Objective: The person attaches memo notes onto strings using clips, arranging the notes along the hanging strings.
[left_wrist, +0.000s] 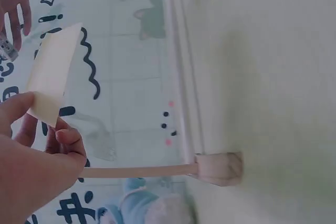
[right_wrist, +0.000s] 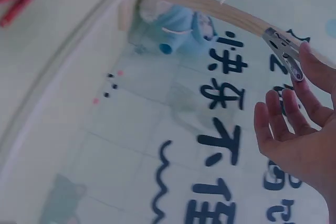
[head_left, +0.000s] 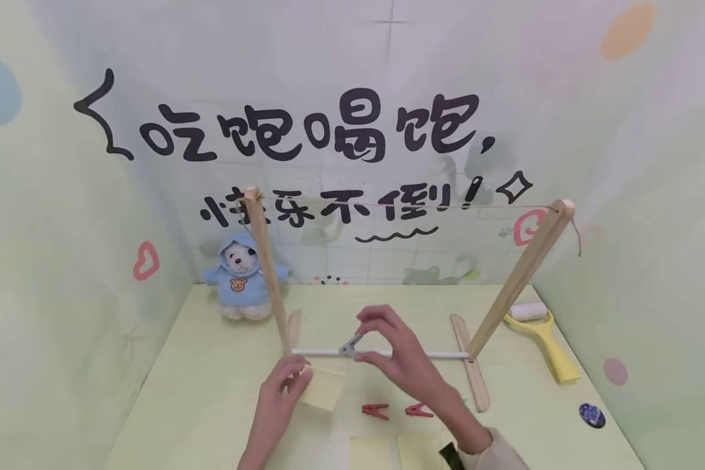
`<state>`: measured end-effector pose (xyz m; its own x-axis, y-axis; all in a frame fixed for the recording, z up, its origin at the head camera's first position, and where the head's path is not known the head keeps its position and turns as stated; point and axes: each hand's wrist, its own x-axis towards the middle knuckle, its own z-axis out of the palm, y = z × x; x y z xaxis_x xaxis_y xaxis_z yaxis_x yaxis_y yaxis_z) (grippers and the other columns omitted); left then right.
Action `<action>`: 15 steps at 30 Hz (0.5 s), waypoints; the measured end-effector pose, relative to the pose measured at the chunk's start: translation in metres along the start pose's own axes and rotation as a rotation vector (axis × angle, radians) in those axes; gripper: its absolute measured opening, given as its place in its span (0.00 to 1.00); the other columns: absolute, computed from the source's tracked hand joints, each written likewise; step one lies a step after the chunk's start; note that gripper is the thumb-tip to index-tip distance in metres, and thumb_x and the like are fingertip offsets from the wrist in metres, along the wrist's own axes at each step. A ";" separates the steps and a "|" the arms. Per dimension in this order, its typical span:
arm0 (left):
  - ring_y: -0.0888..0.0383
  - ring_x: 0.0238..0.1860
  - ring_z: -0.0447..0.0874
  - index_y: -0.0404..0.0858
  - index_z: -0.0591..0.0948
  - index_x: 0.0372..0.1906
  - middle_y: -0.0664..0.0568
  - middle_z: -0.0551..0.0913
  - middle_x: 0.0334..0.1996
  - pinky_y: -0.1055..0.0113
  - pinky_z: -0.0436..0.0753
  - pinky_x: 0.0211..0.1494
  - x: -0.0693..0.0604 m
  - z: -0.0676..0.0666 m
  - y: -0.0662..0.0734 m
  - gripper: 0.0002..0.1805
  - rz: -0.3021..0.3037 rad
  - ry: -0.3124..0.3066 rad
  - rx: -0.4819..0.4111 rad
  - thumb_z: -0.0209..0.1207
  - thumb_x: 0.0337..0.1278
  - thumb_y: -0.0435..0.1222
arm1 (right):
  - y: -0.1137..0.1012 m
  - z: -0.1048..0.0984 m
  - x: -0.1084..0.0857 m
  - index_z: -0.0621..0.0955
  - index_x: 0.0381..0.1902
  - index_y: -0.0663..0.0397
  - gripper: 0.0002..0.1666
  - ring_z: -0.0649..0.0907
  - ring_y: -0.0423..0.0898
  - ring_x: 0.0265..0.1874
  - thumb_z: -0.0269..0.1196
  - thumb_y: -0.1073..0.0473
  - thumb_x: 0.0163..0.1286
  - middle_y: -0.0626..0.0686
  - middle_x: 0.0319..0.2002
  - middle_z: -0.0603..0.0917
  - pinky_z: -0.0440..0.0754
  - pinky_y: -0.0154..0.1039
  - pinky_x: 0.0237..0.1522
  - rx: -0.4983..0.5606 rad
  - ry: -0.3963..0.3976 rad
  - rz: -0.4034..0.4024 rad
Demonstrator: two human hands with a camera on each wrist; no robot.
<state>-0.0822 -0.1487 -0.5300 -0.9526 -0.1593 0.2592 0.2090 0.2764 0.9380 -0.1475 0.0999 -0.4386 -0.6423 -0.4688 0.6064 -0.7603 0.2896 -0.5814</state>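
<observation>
My left hand (head_left: pixel 279 395) pinches a pale yellow paper slip (head_left: pixel 324 390) between thumb and fingers; the left wrist view shows the slip (left_wrist: pixel 55 74) standing upright from the fingertips. Just to its right and higher, my right hand (head_left: pixel 408 359) pinches a grey clothespin (head_left: pixel 348 346) by its handle end. In the right wrist view the clothespin (right_wrist: pixel 283 53) points away from the fingertips, apart from the paper. Both hands are in front of a wooden frame, whose string (head_left: pixel 388 203) runs between the tops of two posts (head_left: pixel 519 281).
A white rod (head_left: pixel 440 354) joins the posts low down. Red clothespins (head_left: pixel 376 410) and more yellow slips (head_left: pixel 369 454) lie at the front. A plush bear (head_left: pixel 243 287) sits behind the left post. At right are a yellow-handled roller (head_left: pixel 555 352) and a dark blue oval object (head_left: pixel 592 415).
</observation>
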 end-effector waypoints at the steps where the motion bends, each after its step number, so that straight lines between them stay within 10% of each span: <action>1: 0.68 0.39 0.77 0.40 0.88 0.40 0.51 0.87 0.48 0.75 0.79 0.42 0.005 0.001 0.006 0.03 0.011 -0.003 -0.015 0.67 0.74 0.30 | -0.006 -0.009 0.009 0.86 0.48 0.56 0.21 0.83 0.56 0.63 0.81 0.71 0.59 0.55 0.60 0.83 0.81 0.43 0.71 -0.016 0.007 -0.029; 15: 0.62 0.64 0.83 0.25 0.84 0.47 0.40 0.86 0.63 0.73 0.81 0.62 0.083 0.003 0.107 0.06 0.144 0.049 -0.271 0.65 0.76 0.27 | -0.073 -0.098 0.121 0.89 0.42 0.61 0.16 0.79 0.55 0.62 0.82 0.73 0.57 0.59 0.57 0.83 0.74 0.37 0.71 -0.049 0.029 -0.163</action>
<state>-0.1398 -0.1291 -0.4086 -0.8984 -0.1843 0.3987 0.3989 0.0375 0.9162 -0.1791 0.1037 -0.2702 -0.5117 -0.4890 0.7065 -0.8582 0.2517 -0.4474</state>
